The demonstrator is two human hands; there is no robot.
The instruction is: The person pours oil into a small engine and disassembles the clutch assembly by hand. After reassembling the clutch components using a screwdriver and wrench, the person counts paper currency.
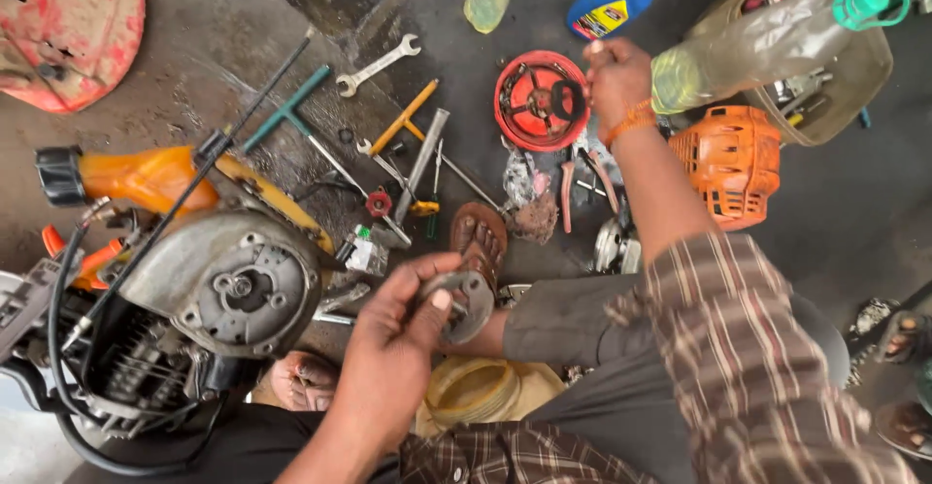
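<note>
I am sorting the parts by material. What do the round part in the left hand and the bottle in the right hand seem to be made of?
The round part in the left hand looks like bare grey metal, dull and worn. The bottle in the right hand looks like clear thin plastic: yellowish liquid shows through, and its cap is green.

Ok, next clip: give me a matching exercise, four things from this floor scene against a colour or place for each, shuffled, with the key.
Things:
1. round metal part
2. clear plastic bottle
3. open-ended spanner
4. ribbed engine cover

Place or colour:
A. orange, beside the right forearm
B. held in the left hand
C. gripped by the right hand, green cap
D. silver, lying on the floor near the T-handle tool

Pairs: 1-B, 2-C, 3-D, 4-A
</note>
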